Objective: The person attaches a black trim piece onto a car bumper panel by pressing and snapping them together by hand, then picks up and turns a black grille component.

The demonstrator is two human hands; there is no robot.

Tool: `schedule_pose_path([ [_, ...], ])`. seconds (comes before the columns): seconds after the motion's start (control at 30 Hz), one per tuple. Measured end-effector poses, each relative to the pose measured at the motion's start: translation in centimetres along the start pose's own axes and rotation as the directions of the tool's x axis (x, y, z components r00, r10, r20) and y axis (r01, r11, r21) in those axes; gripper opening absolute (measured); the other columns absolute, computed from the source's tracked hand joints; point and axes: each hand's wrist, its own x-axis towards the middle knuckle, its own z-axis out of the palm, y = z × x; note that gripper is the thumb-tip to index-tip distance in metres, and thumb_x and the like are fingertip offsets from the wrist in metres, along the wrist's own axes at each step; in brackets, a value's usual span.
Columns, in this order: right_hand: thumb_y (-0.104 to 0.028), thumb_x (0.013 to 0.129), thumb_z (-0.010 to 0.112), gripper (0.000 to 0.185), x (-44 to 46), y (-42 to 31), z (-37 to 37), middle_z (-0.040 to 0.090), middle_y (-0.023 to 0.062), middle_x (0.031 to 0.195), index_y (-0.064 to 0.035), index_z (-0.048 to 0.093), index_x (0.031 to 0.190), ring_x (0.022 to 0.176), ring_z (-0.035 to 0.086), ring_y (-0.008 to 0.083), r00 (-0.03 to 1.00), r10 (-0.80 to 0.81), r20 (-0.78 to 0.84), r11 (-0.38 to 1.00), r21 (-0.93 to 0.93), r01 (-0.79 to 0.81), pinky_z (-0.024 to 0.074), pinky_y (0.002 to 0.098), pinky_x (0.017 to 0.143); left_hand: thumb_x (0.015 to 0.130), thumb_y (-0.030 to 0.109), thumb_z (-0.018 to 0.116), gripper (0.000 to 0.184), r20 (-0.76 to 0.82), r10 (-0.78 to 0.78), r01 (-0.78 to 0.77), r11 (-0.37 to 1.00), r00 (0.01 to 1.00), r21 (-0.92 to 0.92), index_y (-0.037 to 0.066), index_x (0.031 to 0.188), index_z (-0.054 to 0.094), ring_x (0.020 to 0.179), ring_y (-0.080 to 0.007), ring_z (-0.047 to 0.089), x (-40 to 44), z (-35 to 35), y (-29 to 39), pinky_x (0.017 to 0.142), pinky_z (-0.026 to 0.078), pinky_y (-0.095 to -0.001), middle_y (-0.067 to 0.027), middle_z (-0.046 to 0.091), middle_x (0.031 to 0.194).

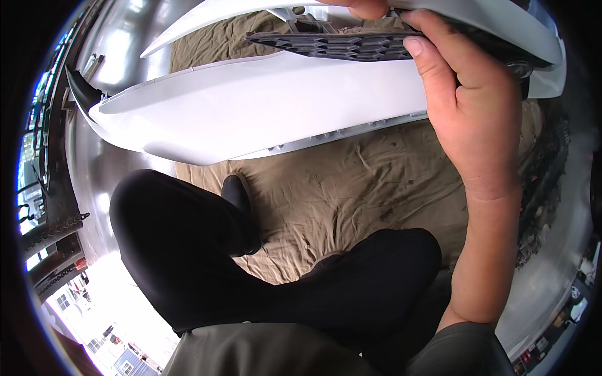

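A white car bumper cover [263, 103] stretches across the upper view, resting on a brown cloth. In its opening sits a black honeycomb grille [351, 47]. My right hand [473, 94] is closed on the grille's right end, its thumb on the front edge and its index finger reaching over the back. My left hand [367, 7] shows only as fingertips at the top edge, close to the right index finger. The rest of that hand is out of frame, so its grip cannot be made out.
The wrinkled, stained brown cloth [351, 182] covers the floor under the bumper. My bent legs in black trousers [182, 232] are close in front of it. A black curved trim piece [81, 88] sticks out at the bumper's left end. Shiny grey floor [116, 182] surrounds the cloth.
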Motion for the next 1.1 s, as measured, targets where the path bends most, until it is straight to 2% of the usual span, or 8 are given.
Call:
schedule_pose_path([
  [0.1, -0.014, 0.099, 0.075, 0.02, 0.0, 0.0, 0.1, 0.075, 0.0045, 0.084, -0.007, 0.077, 0.118, 0.074, 0.065, 0.0096, 0.999, -0.027, -0.022, 1.0, 0.005, 0.027, 0.0531, 0.0262, 0.073, 0.09, 0.026, 0.072, 0.064, -0.164, 0.067, -0.035, 0.982, 0.984, 0.186, 0.0, 0.144, 0.048, 0.11, -0.0355, 0.07, -0.3, 2.7, -0.1, 0.097, 0.055, -0.0444, -0.0208, 0.071, 0.116],
  [0.23, -0.015, 0.096, 0.078, 0.019, 0.3, -0.1, 0.1, 0.078, 0.0051, 0.088, -0.0072, 0.08, 0.113, 0.076, 0.068, 0.01, 0.996, 0.041, -0.075, 0.999, 0.003, -0.041, 0.0539, 0.0253, 0.075, 0.091, 0.026, 0.072, 0.061, -0.187, 0.102, -0.066, 0.98, 0.977, 0.19, 0.0, 0.141, 0.049, 0.109, -0.0359, 0.07, -0.5, 2.8, 0.0, 0.096, 0.055, -0.0444, -0.0202, 0.072, 0.115],
  [0.3, -0.015, 0.094, 0.08, 0.018, 0.5, -0.5, -0.1, 0.08, 0.0054, 0.091, -0.0074, 0.081, 0.111, 0.078, 0.069, 0.0101, 0.992, 0.109, -0.064, 0.994, 0.037, -0.106, 0.0544, 0.0248, 0.076, 0.091, 0.026, 0.071, 0.06, -0.078, 0.085, -0.077, 0.992, 0.993, 0.096, -0.001, 0.14, 0.05, 0.109, -0.0359, 0.07, -0.4, 1.6, 0.2, 0.095, 0.055, -0.0442, -0.02, 0.072, 0.114],
  [0.4, -0.016, 0.092, 0.082, 0.019, 0.0, 0.0, 1.1, 0.079, 0.0052, 0.091, -0.0081, 0.082, 0.109, 0.078, 0.069, 0.0104, 0.975, 0.042, -0.217, 0.999, 0.037, -0.034, 0.0544, 0.0246, 0.077, 0.091, 0.026, 0.07, 0.06, 0.152, 0.055, -0.036, 0.991, 0.987, -0.125, -0.002, 0.14, 0.05, 0.108, -0.0354, 0.07, -0.3, -1.7, 0.5, 0.094, 0.056, -0.0437, -0.02, 0.072, 0.113],
  [0.53, -0.016, 0.089, 0.085, 0.018, -0.3, 0.2, 2.2, 0.076, 0.0033, 0.085, -0.009, 0.082, 0.106, 0.071, 0.065, 0.0103, 0.936, -0.08, -0.344, 0.996, -0.071, 0.059, 0.0531, 0.0253, 0.07, 0.091, 0.029, 0.069, 0.063, 0.111, -0.09, 0.088, 0.996, 0.99, 0.02, -0.002, 0.142, 0.049, 0.109, -0.0349, 0.07, -0.4, -1.2, 1.7, 0.093, 0.056, -0.0434, -0.0205, 0.072, 0.114],
  [0.8, -0.014, 0.086, 0.087, 0.019, -1.3, 0.4, 3.6, 0.074, 0.0018, 0.087, -0.0095, 0.083, 0.104, 0.066, 0.062, 0.01, 0.89, -0.061, -0.452, 0.994, -0.104, 0.016, 0.0498, 0.0238, 0.061, 0.092, 0.032, 0.067, 0.074, -0.012, -0.004, 0.005, 0.991, 1.0, 0.137, -0.004, 0.151, 0.041, 0.116, -0.0363, 0.068, -1.6, 0.0, 0.6, 0.099, 0.055, -0.0436, -0.0249, 0.069, 0.125],
  [0.9, -0.012, 0.082, 0.089, 0.018, -1.1, 0.1, 4.2, 0.072, 0.0057, 0.081, -0.0095, 0.081, 0.098, 0.066, 0.067, 0.0179, 0.854, -0.021, -0.52, 0.999, -0.048, -0.005, 0.0538, 0.03, 0.06, 0.092, 0.032, 0.067, 0.076, -0.058, 0.001, 0.008, 0.988, 0.998, 0.155, -0.004, 0.152, 0.039, 0.117, -0.0366, 0.068, -1.8, 0.8, 0.6, 0.1, 0.054, -0.0436, -0.0254, 0.068, 0.126],
  [1.1, -0.014, 0.082, 0.092, 0.022, -1.0, -0.7, 6.1, 0.069, -0.0021, 0.078, -0.0065, 0.075, 0.095, 0.063, 0.059, 0.0075, 0.747, 0.378, -0.547, 0.882, 0.459, -0.11, 0.0489, 0.0247, 0.058, 0.092, 0.033, 0.066, 0.079, -0.115, 0.008, 0.011, 0.986, 0.993, 0.167, -0.005, 0.155, 0.035, 0.119, -0.0372, 0.067, -1.9, 1.3, 0.4, 0.101, 0.054, -0.0437, -0.0265, 0.067, 0.129],
])
